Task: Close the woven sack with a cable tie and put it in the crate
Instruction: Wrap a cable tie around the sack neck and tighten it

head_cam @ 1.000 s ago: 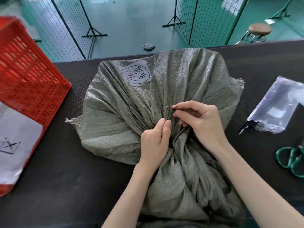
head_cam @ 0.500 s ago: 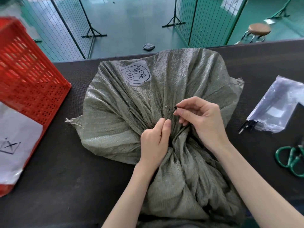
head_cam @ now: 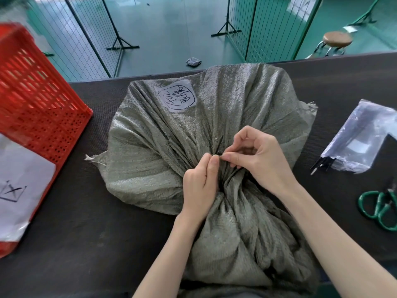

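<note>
Head view, left hand: the left hand [head_cam: 200, 186] comes up from the bottom centre of the frame, fist clenched around the gathered neck of the grey-green woven plastic sack [head_cam: 163, 147], thumb up against the bunched cloth.
Head view, right hand: the right hand [head_cam: 257, 160] reaches in from the lower right, wrist bent, forefinger and thumb pinched on the thin black cable tie [head_cam: 219, 144] right at the neck; the other fingers are curled.
Cable tie: its short free end sticks up and away from the pinch, just above the two thumbs.
Sack: lies at the centre of the frame on the dark table mat [head_cam: 75, 244], mouth fanned out toward the top, with a white hand-marked label [head_cam: 176, 97] on it.
Crate: the red perforated plastic crate [head_cam: 36, 100] stands at the left edge, apart from the sack; its inside is not visible.
Bag: a clear plastic bag [head_cam: 363, 138] at the right edge holds black cable ties, whose tips poke out of its lower left corner.
Scissors: green-handled scissors [head_cam: 380, 207] lie below the bag.
</note>
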Tool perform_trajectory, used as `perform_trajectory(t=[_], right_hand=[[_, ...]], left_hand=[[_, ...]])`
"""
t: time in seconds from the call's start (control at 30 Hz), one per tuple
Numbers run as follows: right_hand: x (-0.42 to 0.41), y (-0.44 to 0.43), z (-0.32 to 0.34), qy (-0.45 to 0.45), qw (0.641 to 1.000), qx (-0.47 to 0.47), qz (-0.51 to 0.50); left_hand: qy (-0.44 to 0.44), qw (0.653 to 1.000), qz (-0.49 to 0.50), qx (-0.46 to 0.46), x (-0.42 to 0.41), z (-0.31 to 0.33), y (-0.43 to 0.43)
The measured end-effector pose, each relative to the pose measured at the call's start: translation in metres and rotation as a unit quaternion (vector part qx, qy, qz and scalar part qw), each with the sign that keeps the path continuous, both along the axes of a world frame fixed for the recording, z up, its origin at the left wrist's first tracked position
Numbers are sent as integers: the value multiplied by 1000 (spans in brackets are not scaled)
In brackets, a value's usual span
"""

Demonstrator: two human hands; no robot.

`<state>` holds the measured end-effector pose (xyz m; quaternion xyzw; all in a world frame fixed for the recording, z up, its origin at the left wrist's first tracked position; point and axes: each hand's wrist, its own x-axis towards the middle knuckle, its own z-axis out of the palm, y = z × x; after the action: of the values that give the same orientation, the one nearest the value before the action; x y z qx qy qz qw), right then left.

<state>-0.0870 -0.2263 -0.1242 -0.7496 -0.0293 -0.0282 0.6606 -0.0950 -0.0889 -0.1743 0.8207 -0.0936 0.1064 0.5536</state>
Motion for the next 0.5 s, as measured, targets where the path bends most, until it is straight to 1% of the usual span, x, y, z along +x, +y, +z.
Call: perform_trajectory(t=[0.13, 0.23, 0.33, 0.5], right_hand=[[-1, 0, 2, -6, 999, 40, -13], [-1, 1, 0, -20, 995, 83, -53], [-1, 2, -1, -26, 991, 112, -70], [0, 3, -1, -30, 990, 120, -71]], left_hand=[[4, 1000, 0, -9, -1, 1, 0], [-2, 1000, -4, 3, 0, 1, 0], [-10, 1000, -8, 20, 0, 1, 0], [-22, 998, -29, 51, 1, -1, 3]])
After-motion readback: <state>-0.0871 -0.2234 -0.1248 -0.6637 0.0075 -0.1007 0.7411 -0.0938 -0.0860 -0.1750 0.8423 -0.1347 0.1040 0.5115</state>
